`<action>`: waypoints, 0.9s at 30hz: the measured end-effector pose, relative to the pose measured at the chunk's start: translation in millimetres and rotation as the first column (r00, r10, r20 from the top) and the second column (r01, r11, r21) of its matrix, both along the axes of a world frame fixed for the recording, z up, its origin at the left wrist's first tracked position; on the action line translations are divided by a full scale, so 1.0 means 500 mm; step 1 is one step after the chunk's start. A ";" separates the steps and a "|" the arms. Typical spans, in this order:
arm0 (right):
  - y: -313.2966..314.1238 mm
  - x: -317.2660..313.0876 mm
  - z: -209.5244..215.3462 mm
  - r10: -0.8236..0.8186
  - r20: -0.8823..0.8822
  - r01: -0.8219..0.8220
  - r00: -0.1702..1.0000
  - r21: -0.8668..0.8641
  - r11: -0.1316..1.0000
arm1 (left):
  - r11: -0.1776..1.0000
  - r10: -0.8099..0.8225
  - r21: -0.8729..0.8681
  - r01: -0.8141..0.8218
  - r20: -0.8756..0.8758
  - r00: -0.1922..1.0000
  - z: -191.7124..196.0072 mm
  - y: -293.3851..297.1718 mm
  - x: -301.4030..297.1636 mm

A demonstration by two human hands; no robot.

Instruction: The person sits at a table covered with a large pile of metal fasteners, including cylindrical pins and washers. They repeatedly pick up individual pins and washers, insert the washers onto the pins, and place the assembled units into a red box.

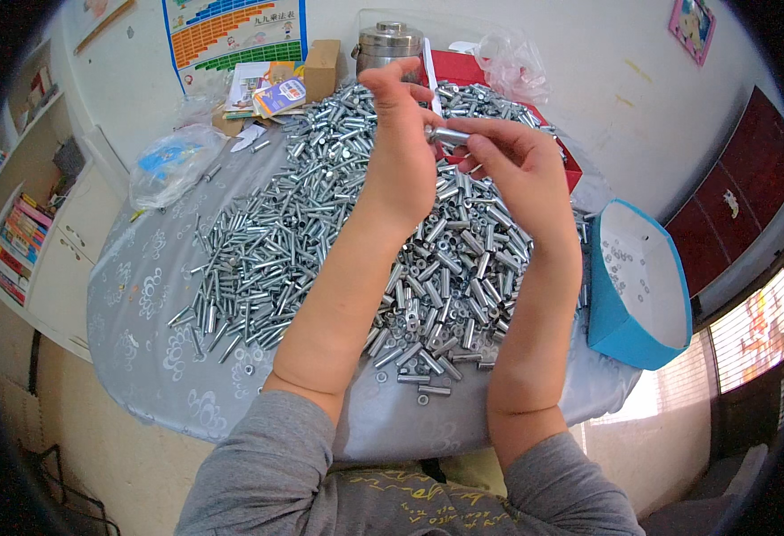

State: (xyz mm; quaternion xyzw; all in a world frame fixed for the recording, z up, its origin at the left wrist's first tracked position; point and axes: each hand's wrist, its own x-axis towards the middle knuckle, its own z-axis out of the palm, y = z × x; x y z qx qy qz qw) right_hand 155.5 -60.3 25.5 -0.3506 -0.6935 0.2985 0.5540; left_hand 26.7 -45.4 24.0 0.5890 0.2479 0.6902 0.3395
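Note:
My right hand [523, 165] is closed, pinching a shiny metal sleeve [451, 136] between thumb and fingers above the pile. The sleeve lies nearly level, its left end against or very near the palm side of my left hand [402, 147]. That left hand is raised with its fingers stretched out and apart; nothing is visibly gripped in it. Below both forearms spreads a big heap of metal bolts [262, 241], with short metal sleeves [450, 259] towards the right. Small washers and nuts lie among the sleeves and by the front edge, where a loose sleeve [434, 390] rests.
A grey patterned cloth [142, 304] covers the round table. At the right edge stands a blue box [633, 344] holding scattered washers. Behind the heap are a steel pot [390, 43], a red box [457, 66] and a cardboard box [322, 64]. A plastic bag [176, 165] lies left.

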 end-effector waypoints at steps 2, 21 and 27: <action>0.000 0.009 0.003 0.005 -0.123 -0.013 0.992 -0.058 0.998 | 1.000 -0.022 0.013 0.021 0.093 0.995 0.005 -0.003 -0.001; 0.038 -0.008 -0.016 0.067 -0.771 -0.282 0.633 -0.149 0.948 | 0.995 -0.046 0.089 0.033 0.148 0.988 0.016 -0.003 -0.020; 0.028 0.001 -0.012 0.092 -0.534 -0.286 0.841 -0.294 0.912 | 0.997 -0.063 0.039 0.060 0.082 0.995 0.015 0.000 -0.025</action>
